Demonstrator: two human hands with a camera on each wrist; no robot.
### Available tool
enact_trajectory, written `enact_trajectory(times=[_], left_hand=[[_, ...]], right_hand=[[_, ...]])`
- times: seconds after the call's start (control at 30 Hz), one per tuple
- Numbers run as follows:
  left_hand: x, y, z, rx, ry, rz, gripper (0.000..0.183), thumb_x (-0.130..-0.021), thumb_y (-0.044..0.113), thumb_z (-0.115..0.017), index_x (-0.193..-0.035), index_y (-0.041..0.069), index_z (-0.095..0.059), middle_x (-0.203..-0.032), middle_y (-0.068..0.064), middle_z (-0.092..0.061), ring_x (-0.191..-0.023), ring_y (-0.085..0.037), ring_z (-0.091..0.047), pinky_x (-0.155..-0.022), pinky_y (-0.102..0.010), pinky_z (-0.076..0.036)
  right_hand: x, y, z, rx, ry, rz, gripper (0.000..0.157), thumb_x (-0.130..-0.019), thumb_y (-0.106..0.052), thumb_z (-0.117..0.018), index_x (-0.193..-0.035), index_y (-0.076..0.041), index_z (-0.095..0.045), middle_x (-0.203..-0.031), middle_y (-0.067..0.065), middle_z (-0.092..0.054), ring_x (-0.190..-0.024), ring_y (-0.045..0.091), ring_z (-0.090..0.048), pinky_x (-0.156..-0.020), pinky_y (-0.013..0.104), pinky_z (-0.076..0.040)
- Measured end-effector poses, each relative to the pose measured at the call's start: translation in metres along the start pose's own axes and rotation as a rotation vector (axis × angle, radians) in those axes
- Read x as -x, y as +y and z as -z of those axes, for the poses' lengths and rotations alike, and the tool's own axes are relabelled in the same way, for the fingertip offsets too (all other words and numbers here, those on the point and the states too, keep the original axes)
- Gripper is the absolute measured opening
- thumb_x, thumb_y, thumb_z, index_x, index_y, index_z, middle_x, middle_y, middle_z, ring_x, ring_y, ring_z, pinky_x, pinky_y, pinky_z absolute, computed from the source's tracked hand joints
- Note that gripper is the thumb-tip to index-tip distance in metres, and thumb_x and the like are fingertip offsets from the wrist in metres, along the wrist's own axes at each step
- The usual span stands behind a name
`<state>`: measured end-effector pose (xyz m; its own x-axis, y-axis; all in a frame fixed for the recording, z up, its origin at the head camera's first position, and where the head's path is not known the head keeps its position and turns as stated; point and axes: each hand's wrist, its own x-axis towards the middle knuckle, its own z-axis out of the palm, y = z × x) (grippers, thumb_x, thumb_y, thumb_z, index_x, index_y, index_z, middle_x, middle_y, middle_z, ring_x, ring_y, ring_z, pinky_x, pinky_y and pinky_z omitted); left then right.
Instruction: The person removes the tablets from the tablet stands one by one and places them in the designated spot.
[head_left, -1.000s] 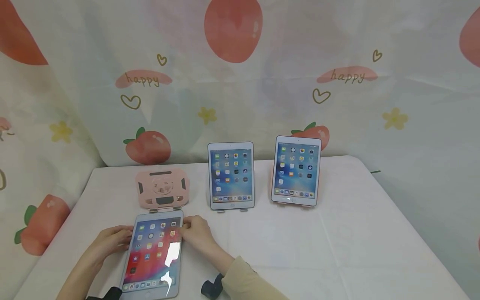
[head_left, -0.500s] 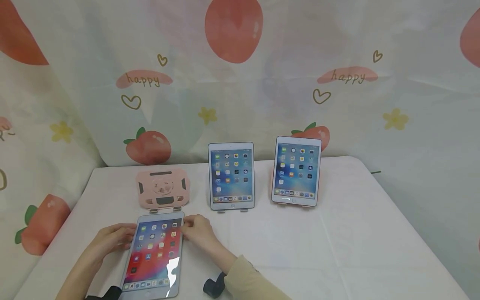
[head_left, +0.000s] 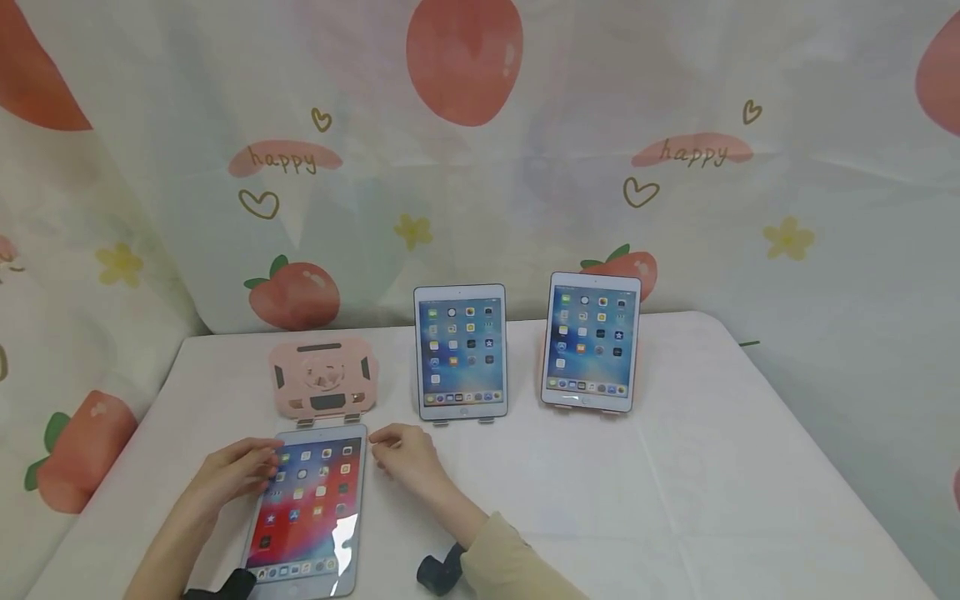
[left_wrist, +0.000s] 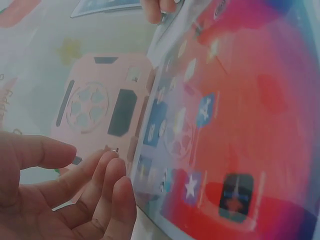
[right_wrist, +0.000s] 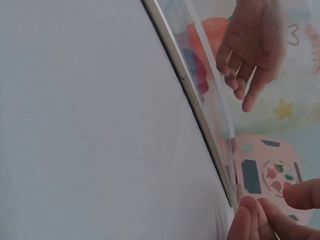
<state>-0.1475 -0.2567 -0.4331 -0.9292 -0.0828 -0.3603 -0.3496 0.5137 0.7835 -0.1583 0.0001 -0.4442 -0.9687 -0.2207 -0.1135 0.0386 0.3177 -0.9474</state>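
Observation:
A white tablet (head_left: 303,521) lies screen up at the front left of the table, showing app icons on a red and blue background. My left hand (head_left: 236,475) reaches over its upper left edge, fingers loosely bent and thumb apart from them in the left wrist view. My right hand (head_left: 411,458) is beside the upper right corner. In the right wrist view its fingertips (right_wrist: 243,220) sit close to that corner, with nothing between them and the thumb. Just behind the tablet stands a pink tablet stand (head_left: 294,379) with cutouts and two metal lips at its bottom.
Two more tablets stand upright at the back, a middle tablet (head_left: 462,350) and a right tablet (head_left: 592,342), each on a stand. A black wrist mount (head_left: 438,571) shows near the right sleeve (head_left: 510,558). Behind the white-covered table (head_left: 675,500) hangs a fruit-printed cloth (head_left: 525,183).
The left hand has shifted up and right, its fingers now over the tablet's edge. The right hand has come off the tablet's right edge. The tablet stays practically where it was.

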Motion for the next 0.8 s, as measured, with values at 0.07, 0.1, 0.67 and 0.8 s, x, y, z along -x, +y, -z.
enact_trajectory(times=[0.07, 0.1, 0.67, 0.8], left_hand=[[-0.001, 0.003, -0.003, -0.010, 0.005, -0.020, 0.049, -0.099, 0.033, -0.050, -0.130, -0.005, -0.050, -0.109, -0.016, -0.066, -0.090, -0.011, -0.062, -0.081, -0.031, -0.059], [-0.001, 0.004, -0.005, -0.011, 0.010, -0.025, 0.049, -0.099, 0.033, -0.050, -0.130, -0.005, -0.051, -0.109, -0.016, -0.066, -0.089, -0.011, -0.062, -0.082, -0.032, -0.059], [-0.002, 0.026, -0.026, 0.031, 0.002, -0.087, 0.046, -0.098, 0.032, -0.052, -0.130, -0.002, -0.052, -0.117, -0.022, -0.063, -0.091, -0.012, -0.064, -0.086, -0.035, -0.058], [-0.001, 0.033, -0.032, 0.039, -0.014, -0.122, 0.047, -0.098, 0.033, -0.052, -0.131, -0.001, -0.051, -0.116, -0.021, -0.063, -0.095, -0.016, -0.064, -0.089, -0.038, -0.057]], right_hand=[[0.000, 0.000, 0.003, -0.006, 0.010, 0.004, 0.018, -0.089, -0.010, -0.060, -0.102, -0.001, -0.069, -0.080, 0.005, -0.066, -0.063, 0.005, -0.058, -0.055, 0.018, -0.050], [0.000, 0.001, 0.005, -0.011, 0.015, 0.005, 0.018, -0.089, -0.010, -0.060, -0.101, -0.001, -0.070, -0.081, 0.005, -0.066, -0.065, 0.006, -0.059, -0.056, 0.018, -0.050], [0.003, 0.005, 0.036, -0.060, 0.052, 0.028, 0.018, -0.087, -0.009, -0.063, -0.101, 0.000, -0.070, -0.091, 0.015, -0.069, -0.074, 0.018, -0.066, -0.063, 0.027, -0.055], [0.004, 0.004, 0.043, -0.057, 0.074, 0.031, 0.018, -0.087, -0.010, -0.063, -0.102, -0.001, -0.069, -0.092, 0.016, -0.069, -0.076, 0.021, -0.067, -0.064, 0.028, -0.055]])
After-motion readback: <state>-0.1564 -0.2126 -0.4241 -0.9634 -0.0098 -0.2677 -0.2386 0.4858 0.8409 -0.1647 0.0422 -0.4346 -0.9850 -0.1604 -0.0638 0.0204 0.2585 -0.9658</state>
